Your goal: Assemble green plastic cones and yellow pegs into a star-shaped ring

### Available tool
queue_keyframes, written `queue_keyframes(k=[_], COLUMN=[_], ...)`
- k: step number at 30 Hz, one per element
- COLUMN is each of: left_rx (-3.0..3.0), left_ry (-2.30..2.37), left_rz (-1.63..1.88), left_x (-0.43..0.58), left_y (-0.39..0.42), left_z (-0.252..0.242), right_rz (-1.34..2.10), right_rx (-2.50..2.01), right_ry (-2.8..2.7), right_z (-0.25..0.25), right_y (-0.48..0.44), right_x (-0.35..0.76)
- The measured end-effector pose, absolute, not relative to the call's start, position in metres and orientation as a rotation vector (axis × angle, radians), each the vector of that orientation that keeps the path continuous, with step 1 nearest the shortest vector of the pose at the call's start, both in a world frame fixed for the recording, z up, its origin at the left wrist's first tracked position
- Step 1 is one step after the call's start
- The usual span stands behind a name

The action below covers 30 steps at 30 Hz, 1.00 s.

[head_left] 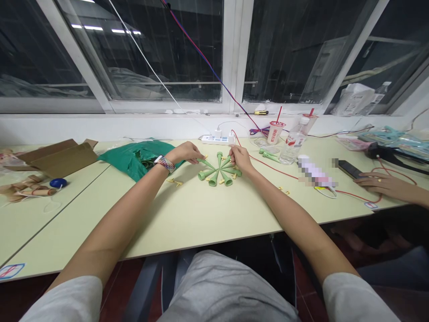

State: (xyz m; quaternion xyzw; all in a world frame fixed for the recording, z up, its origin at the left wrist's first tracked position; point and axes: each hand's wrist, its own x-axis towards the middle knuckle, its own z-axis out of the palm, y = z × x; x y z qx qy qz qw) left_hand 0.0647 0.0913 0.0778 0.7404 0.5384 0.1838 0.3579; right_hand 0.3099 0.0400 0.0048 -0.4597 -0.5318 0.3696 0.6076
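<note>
Several green, trumpet-shaped plastic pieces [212, 180] lie in a ring, narrow tips meeting in the middle and wide ends outward. Small yellow pegs [221, 181] sit between them. At the ring's upper left, my left hand [187, 153] has its fingertips closed on the outer end of a green piece [207, 164]. Opposite, at the upper right, my right hand [241, 159] is closed, fingertips pressed together beside another green piece [225, 160]; what they hold is hidden. Loose yellow pieces [175, 182] lie left of the ring.
A green plastic bag [129, 156] and a cardboard box [56, 157] stand left. Behind is a power strip [214, 140]. Rightward are a cup with a straw [275, 133], a water bottle [291, 145], a red cable [278, 166] and another person's hand [378, 182] by a phone [349, 169].
</note>
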Motion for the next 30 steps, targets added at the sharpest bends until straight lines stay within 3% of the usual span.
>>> queue_keyframes(k=[8,16,30], left_rx=[1.956,1.905,2.032], left_ry=[1.505,1.525,1.531], left_rz=[0.185,0.268,0.062], left_x=[0.062,0.055,0.057], left_y=[0.101,0.103,0.103], left_z=[0.070,0.073,0.069], right_rz=[0.841,0.791,0.776], right_rx=[-1.101,-1.135,-1.150], right_ry=[-1.231,-1.366,-1.459], right_z=[-0.003,-0.009,-0.010], right_y=[0.049,0.047,0.046], right_x=[0.318,0.316,0.314])
